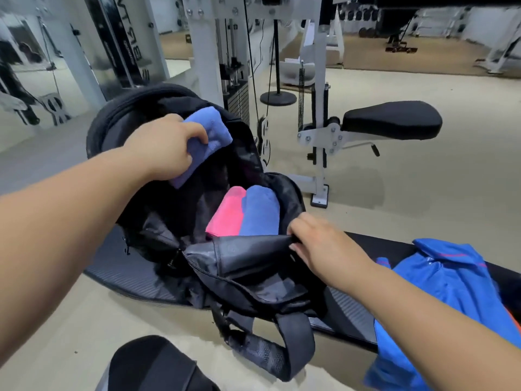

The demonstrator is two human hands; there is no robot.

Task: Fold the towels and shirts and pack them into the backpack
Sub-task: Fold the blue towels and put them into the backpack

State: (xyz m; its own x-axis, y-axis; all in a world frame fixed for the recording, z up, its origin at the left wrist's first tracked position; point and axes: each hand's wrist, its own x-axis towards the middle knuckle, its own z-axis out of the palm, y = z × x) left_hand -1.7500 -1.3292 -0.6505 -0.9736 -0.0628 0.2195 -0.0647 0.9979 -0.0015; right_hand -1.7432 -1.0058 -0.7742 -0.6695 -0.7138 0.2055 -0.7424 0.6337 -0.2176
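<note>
Left hand (166,145) curling round folded blue towel (210,131), holding it over backpack (248,289) mouth. Right hand (318,241) pinching front flap (248,249), keeping mouth wide. Pink towel (225,215) and second blue towel (260,213) lying packed between hands. Blue shirt (451,292) lying on desk (352,314), right of right hand. I am fearing flap slipping from pinch and mouth closing, or towel unfolding and bunching on packed ones.
</note>
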